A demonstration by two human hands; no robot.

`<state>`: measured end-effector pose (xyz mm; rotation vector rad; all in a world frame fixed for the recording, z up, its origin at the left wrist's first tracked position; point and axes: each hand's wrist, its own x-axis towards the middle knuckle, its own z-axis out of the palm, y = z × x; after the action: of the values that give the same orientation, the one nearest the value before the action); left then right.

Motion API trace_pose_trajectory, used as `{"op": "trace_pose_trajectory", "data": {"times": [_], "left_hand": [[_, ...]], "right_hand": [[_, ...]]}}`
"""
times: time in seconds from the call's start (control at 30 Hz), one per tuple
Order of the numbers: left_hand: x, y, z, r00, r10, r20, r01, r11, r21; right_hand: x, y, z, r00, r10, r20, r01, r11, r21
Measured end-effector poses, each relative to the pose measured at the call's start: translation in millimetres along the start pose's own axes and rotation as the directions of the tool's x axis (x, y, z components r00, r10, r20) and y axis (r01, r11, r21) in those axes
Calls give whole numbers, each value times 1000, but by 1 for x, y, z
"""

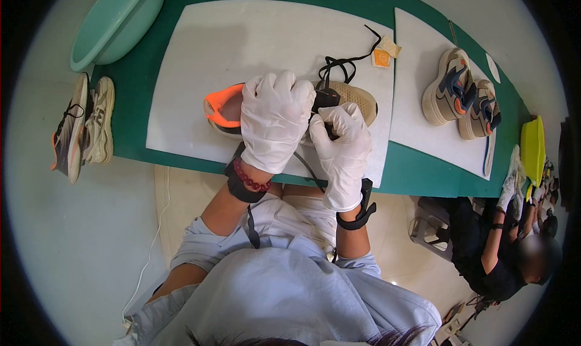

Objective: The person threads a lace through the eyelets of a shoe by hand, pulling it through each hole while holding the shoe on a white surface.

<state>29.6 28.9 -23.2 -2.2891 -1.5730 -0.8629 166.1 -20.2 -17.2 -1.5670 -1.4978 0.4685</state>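
A sneaker (354, 98) lies on a white board, its beige toe to the right and its orange-lined heel opening to the left. A long black shoelace (339, 63) loops loosely off its far side. My left hand (275, 119), in a white glove, is closed over the middle of the sneaker, and whatever its curled fingers grip is hidden. Close by on the near side, my gloved right hand (345, 152) has thumb and fingers bent together at dark lacing by the tongue. The hands cover much of the sneaker's upper.
The white board (200, 49) rests on a green table (130, 119). Torn orange-and-white packets (382, 54) lie at right, beyond them a pair of sneakers (451, 89). A green basin (118, 25) and more shoes (100, 119) are at left. Far right, a person (490, 243) works.
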Motion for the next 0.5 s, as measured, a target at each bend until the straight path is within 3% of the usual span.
{"op": "trace_pose_trajectory", "data": {"times": [0.13, 0.5], "left_hand": [[0, 1, -1, 1000, -6, 7, 6, 1000, 1], [0, 1, 0, 1000, -10, 2, 10, 1000, -8]], "right_hand": [[0, 2, 2, 1000, 0, 0, 0, 998, 61], [-2, 9, -3, 997, -79, 7, 79, 997, -10]]}}
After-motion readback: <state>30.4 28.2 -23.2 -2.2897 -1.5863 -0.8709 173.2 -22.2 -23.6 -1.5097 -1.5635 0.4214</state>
